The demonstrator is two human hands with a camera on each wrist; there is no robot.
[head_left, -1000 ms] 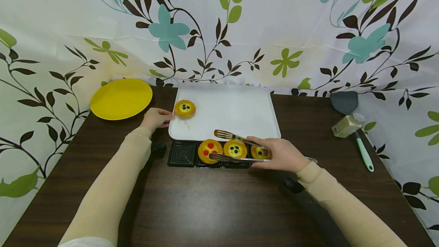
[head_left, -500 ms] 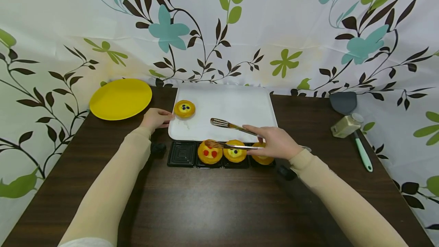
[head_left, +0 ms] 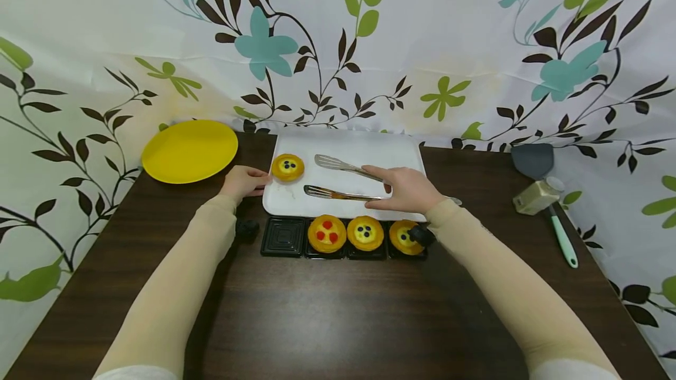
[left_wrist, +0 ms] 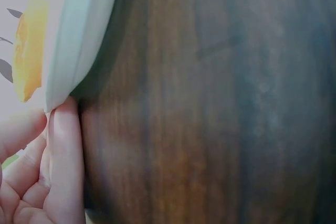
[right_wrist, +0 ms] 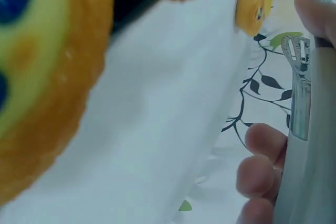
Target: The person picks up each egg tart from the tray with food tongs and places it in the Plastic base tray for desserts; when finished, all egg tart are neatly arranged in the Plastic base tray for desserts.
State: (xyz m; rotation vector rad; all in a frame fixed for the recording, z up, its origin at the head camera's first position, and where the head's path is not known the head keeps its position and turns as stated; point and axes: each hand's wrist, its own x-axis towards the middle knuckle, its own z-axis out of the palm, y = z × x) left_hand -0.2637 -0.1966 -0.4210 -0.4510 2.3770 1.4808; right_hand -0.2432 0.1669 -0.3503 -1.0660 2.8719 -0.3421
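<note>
At the white tray's [head_left: 364, 141] left edge, my left hand [head_left: 244, 182] pinches the rim between thumb and fingers, as the left wrist view shows. My right hand [head_left: 406, 190] holds metal tongs [head_left: 343, 194] over the tray, their two slotted arms spread apart and pointing left with nothing between them. A tart with blueberries [head_left: 287, 168] sits on the tray's left side, left of the tong tips. In the right wrist view the tongs [right_wrist: 301, 103] lie along the palm.
A black compartment tray [head_left: 282, 237] in front holds a red-topped tart [head_left: 327, 234] and two blueberry tarts [head_left: 365, 233]; its left compartment is bare. A yellow plate [head_left: 190, 151] stands left. A spatula [head_left: 564, 242] and a shaker bottle [head_left: 536, 196] lie right.
My right hand has moved the spread tongs away from over the black tray, back and left over the white tray. My left hand has stayed at the rim.
</note>
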